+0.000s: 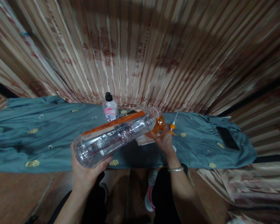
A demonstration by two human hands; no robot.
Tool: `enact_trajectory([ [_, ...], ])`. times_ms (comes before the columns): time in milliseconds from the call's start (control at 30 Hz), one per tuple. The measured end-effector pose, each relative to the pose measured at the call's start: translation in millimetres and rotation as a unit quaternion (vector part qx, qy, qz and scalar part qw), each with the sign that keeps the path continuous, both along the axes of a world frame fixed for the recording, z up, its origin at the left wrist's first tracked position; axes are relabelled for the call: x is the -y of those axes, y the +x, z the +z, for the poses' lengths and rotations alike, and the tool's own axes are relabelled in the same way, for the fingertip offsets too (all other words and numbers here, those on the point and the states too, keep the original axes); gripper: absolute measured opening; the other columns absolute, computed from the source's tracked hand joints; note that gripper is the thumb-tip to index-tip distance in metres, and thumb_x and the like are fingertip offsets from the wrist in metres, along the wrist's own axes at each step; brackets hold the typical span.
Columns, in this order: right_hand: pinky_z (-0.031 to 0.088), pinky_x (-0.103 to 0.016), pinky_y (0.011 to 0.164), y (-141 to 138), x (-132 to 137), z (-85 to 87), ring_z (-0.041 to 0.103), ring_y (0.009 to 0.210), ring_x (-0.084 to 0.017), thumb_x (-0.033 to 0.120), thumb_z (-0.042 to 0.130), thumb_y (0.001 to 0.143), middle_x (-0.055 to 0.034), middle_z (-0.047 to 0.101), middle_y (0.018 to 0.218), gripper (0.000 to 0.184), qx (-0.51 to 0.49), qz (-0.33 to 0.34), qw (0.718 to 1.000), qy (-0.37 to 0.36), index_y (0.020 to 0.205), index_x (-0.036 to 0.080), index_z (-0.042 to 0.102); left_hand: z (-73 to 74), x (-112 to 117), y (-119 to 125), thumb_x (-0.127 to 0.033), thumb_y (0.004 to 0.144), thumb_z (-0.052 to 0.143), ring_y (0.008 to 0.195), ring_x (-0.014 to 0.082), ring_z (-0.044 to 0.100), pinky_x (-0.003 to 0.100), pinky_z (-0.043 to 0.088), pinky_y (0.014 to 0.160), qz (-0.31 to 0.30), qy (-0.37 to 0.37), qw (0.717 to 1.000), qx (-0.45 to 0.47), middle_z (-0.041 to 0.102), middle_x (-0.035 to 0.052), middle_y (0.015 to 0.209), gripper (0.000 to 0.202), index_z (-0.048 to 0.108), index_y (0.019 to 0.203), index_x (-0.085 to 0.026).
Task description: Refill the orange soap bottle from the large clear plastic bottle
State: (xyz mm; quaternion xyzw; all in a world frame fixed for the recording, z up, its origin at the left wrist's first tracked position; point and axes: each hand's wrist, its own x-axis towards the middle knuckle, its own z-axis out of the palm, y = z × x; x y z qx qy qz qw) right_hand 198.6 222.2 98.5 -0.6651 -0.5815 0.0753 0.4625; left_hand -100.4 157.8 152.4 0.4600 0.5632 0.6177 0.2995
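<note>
A large clear plastic bottle with an orange label lies tilted across the middle of the view, its mouth pointing right and slightly up. My left hand grips it round its base. My right hand is closed round an orange see-through bottle. The clear bottle's mouth is at the top of the orange bottle; whether they touch I cannot tell. An orange pump top with a thin tube lies on the cloth just right of my right hand. Part of the orange bottle is hidden by my fingers.
A small clear bottle with a black cap stands behind on the green patterned cloth. A dark phone lies at the right. A white cloth is under the bottles. Patterned curtains hang behind.
</note>
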Motion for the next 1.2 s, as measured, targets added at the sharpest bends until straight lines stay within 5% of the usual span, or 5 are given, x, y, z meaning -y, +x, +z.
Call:
enact_trajectory([
  [400, 0.066, -0.050, 0.083, -0.4, 0.5, -0.6, 0.079, 0.096, -0.036, 0.060, 0.081, 0.079, -0.0184, 0.080, 0.110, 0.077, -0.002, 0.000, 1.000, 0.006, 0.136, 0.014, 0.060, 0.7, -0.8, -2.4, -0.037, 0.038, 0.101, 0.101, 0.0343, 0.074, 0.050, 0.064, 0.092, -0.005, -0.010, 1.000, 0.023, 0.072, 0.0073, 0.114, 0.095, 0.058, 0.123, -0.027],
  [567, 0.066, -0.048, 0.082, -1.4, 1.1, 1.0, 0.079, 0.096, -0.034, 0.058, 0.080, 0.080, -0.0163, 0.080, 0.109, 0.076, -0.003, -0.003, 1.000, -0.001, 0.138, 0.014, 0.060, 2.9, 1.0, 2.6, -0.038, 0.043, 0.099, 0.104, 0.0331, 0.071, 0.053, 0.058, 0.104, 0.010, -0.007, 0.999, 0.043, 0.071, 0.0065, 0.114, 0.086, 0.062, 0.118, -0.025],
  [833, 0.067, -0.052, 0.081, -2.1, 1.5, 1.2, 0.079, 0.093, -0.036, 0.047, 0.085, 0.077, -0.0175, 0.080, 0.107, 0.074, -0.001, -0.003, 1.000, 0.014, 0.140, 0.017, 0.059, 5.5, 1.1, 1.8, -0.037, 0.045, 0.098, 0.103, 0.0325, 0.073, 0.047, 0.062, 0.097, 0.007, -0.010, 0.999, 0.036, 0.072, 0.0056, 0.112, 0.075, 0.065, 0.111, -0.025],
  [1200, 0.067, -0.050, 0.080, -1.6, 0.9, 3.5, 0.080, 0.095, -0.035, 0.053, 0.084, 0.076, -0.0192, 0.080, 0.112, 0.078, -0.003, -0.007, 1.000, -0.004, 0.139, 0.013, 0.060, -3.3, -3.0, -10.5, -0.037, 0.041, 0.100, 0.104, 0.0343, 0.074, 0.050, 0.062, 0.099, -0.006, -0.018, 1.000, 0.014, 0.073, 0.0059, 0.111, 0.085, 0.064, 0.117, -0.025],
])
